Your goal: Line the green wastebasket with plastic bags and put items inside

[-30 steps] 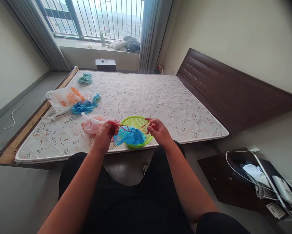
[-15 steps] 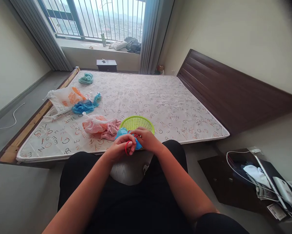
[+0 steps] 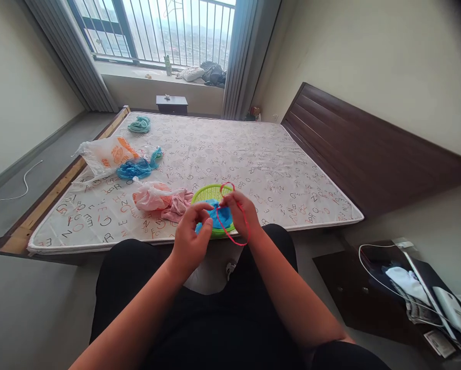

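Note:
A red string hangs in loops from my right hand, whose fingers are pinched on it. Beneath the hands lies a blue plastic bag, its gathered top close to my right fingertips. The bag rests in a green plastic basket at the near edge of the mattress. My left hand is beside the bag on the left, thumb and forefinger apart, with nothing visible between them. Whether its far fingertips touch the bag is hard to see.
On the mattress, left of the basket, lie a pink cloth, a pinkish plastic bag, another blue bag, a white bag and a coiled teal bundle. A dark headboard rises at right.
The red string, earlier around the left fingers, now hangs in wide loops from my right hand. My left hand has turned and come away from the bag's top, its fingers parted.

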Tool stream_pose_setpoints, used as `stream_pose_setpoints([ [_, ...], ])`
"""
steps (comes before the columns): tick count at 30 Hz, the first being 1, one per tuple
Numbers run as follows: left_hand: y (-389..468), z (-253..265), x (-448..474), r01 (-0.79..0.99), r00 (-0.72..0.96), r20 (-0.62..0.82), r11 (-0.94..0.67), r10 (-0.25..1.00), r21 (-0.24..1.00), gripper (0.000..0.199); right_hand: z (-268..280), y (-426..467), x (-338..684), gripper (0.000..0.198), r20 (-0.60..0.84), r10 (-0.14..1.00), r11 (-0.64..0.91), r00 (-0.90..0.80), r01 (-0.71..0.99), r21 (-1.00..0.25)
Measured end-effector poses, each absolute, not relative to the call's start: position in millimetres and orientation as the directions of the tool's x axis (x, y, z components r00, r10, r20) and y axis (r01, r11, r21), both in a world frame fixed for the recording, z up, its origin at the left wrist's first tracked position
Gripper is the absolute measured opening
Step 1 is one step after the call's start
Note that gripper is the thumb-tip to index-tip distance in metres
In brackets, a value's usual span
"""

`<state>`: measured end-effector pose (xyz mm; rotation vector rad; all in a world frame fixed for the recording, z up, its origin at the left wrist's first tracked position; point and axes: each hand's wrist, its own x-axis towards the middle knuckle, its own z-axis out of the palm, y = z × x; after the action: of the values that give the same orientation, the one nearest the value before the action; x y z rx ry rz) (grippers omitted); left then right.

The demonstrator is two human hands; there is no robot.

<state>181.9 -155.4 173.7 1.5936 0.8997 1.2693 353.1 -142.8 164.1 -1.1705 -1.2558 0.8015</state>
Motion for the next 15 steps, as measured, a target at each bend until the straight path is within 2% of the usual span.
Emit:
stream_pose_setpoints([
  [1,-152.5,169.0,183.0,-0.003,0.252,0.239,-0.246,0.938,0.969,0.022,169.4,-138.7,356.9,0.034,0.275,0.912,0.288,0.305,0.004,-0.958],
  [2,-149.5,164.2,184.2,-0.015,0.365,0.109,-0.111,0.925,0.994,0.027,175.5,-134.6,360.5,0.035,0.259,0.874,0.338,0.41,-0.133,-0.932],
  [3,-146.8,159.3,185.6,-0.01,0.523,-0.033,0.045,0.852,0.999,0.039,182.2,-130.7,363.7,0.037,0.235,0.84,0.395,0.49,-0.253,-0.883],
  [5,-143.9,149.7,188.6,0.055,0.788,-0.247,0.335,0.563,0.94,0.063,197.5,-125.9,367.4,0.039,0.178,0.812,0.461,0.557,-0.424,-0.78],
  [6,-143.7,145.2,190.3,0.079,0.851,-0.292,0.443,0.437,0.893,0.072,205.8,-125.7,367.5,0.039,0.149,0.826,0.454,0.544,-0.485,-0.747],
  [7,-144.0,141.0,192.1,0.077,0.882,-0.303,0.523,0.36,0.849,0.079,213.8,-127.3,366.0,0.039,0.127,0.852,0.427,0.507,-0.535,-0.729],
  [9,-144.5,134.3,195.8,-0.009,0.906,-0.263,0.634,0.333,0.773,0.086,227.7,-136.4,358.8,0.039,0.115,0.912,0.352,0.394,-0.609,-0.711],
  [12,-141.3,131.1,200.3,-0.228,0.9,-0.144,0.726,0.412,0.649,0.087,236.9,-160.3,340.3,0.037,0.185,0.969,0.246,0.163,-0.662,-0.708],
  [15,-133.3,138.4,200.5,-0.432,0.826,-0.091,0.728,0.556,0.533,0.079,230.6,-186.8,320.7,0.028,0.275,0.955,0.131,-0.109,-0.676,-0.725],
])
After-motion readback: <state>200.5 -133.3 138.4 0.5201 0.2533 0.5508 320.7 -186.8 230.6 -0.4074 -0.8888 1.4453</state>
